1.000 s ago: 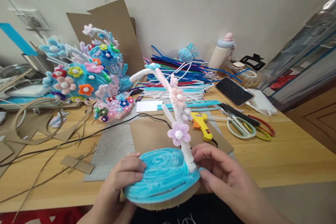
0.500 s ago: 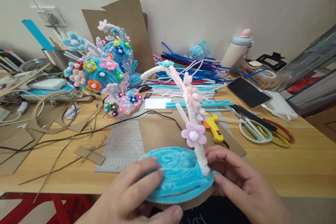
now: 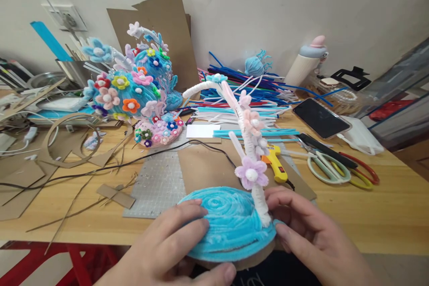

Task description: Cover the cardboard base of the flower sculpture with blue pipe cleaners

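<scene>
At your far left, a cardboard ring point(image 3: 49, 140) lies among brown offcuts on the wooden table point(image 3: 77, 228). Just right of it stand blue balls studded with chenille flowers, the nearer flower-covered ball point(image 3: 115, 98) overlapping the other, with a small flower-covered disc point(image 3: 159, 133) in front of them. A grey cutting mat point(image 3: 144, 196) lies nearer you.

Your left hand point(image 3: 167, 241) grasps the left side of the blue pipe-cleaner base point(image 3: 223, 214), fingers spread on its spiral top and thumb at the near lower edge. That base is directly in front of you, tilted slightly your way, and bare cardboard shows under its blue trim. From its right side rises a white-wrapped stem point(image 3: 258, 199), bending left at the top and carrying a lilac flower point(image 3: 251, 173) low down.

Behind the stem is a heap of loose pipe cleaners point(image 3: 241, 94); just right of it lies a yellow glue gun point(image 3: 278, 165). Your right hand point(image 3: 311, 228) holds the base's right edge, thumb against the blue trim; whether its curled fingers touch the stem, you cannot tell. Farther right are an insulated bottle point(image 3: 303, 65), a smartphone point(image 3: 321, 118) and green-handled scissors point(image 3: 330, 167).
</scene>
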Available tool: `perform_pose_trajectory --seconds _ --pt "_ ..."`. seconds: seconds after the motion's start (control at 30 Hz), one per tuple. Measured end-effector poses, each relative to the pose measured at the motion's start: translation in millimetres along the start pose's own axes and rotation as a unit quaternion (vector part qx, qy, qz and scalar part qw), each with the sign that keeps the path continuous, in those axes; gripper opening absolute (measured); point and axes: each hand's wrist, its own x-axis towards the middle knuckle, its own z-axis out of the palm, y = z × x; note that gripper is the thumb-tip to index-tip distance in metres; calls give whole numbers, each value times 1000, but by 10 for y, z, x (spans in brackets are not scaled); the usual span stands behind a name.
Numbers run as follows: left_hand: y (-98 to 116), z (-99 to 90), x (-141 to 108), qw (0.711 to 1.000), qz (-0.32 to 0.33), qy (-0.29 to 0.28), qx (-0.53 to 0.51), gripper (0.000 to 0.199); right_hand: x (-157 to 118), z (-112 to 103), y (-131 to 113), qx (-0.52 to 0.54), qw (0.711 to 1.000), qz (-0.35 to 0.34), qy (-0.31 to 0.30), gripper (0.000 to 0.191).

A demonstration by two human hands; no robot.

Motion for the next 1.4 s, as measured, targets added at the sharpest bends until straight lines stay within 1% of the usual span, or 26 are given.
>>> perform_pose_trajectory --seconds 0.07,0.13,0.17,0.23,0.3,0.4,0.43,0.5,0.57,0.63,0.7,0.77,0.87,0.9,0.93,0.97,1.03,1.1,1.17,1.23,1.33,1.4 --pt "-3 -1 10 1000 1 5 -5 22 4 3 -6 -4 1000 2 7 15" --pt "-21 -12 0 999 45 -9 7 13 6 6 -11 -9 1000 2 17 14" --pt "-34 -21 -13 998 66 -19 16 15 6 7 -13 -9 1000 2 20 15" --pt "-62 -40 -47 995 87 -29 24 24 5 7 -13 -5 1000 2 18 15" --pt "-84 -58 -76 996 85 -32 24 29 4 6 -10 2 1000 3 11 15" --pt "-92 -63 -88 995 86 -44 22 30 10 6 -3 3 1000 2 1 15" --pt "-88 -55 -86 995 82 -45 18 30 14 7 -3 2 1000 2 1 15" --pt "-75 -23 -86 998 43 -35 -9 28 19 13 -10 -1 1000 0 3 15" --pt "-62 19 -102 999 -6 -9 -47 31 21 20 -26 -1 1000 3 10 14" --pt "-60 51 -134 997 -33 12 -70 36 17 24 -41 0 1000 7 14 13" --pt "-71 57 -167 997 -26 12 -68 37 9 22 -43 3 1000 7 13 13" --pt "-93 35 -186 999 -13 -1 -53 34 0 16 -31 8 1000 8 7 13" --pt "-119 -6 -180 998 49 -23 -21 26 -9 14 -16 11 1000 7 6 15" --pt "-121 -10 -170 998 58 -24 -16 26 -11 17 -18 9 1000 5 6 14" --pt "-117 -5 -158 998 53 -20 -18 25 -12 24 -26 6 1000 0 6 14" --pt "-108 6 -143 999 35 -9 -25 24 -11 33 -39 0 1000 -8 6 14" --pt "-79 42 -108 999 -15 18 -42 28 -4 61 -78 -22 999 -27 5 14" --pt "-47 72 -74 998 -37 30 -41 33 7 96 -124 -50 997 -49 8 16" --pt "-29 77 -50 999 -20 32 -20 22 20 130 -166 -72 995 -63 9 17" --pt "-36 55 -43 999 26 29 9 12 29 155 -196 -85 994 -73 10 17" --pt "-72 -5 -59 995 87 5 44 16 33 175 -217 -98 992 -82 13 17" --pt "-84 -33 -71 994 92 -13 53 21 31 179 -225 -104 991 -86 10 18"
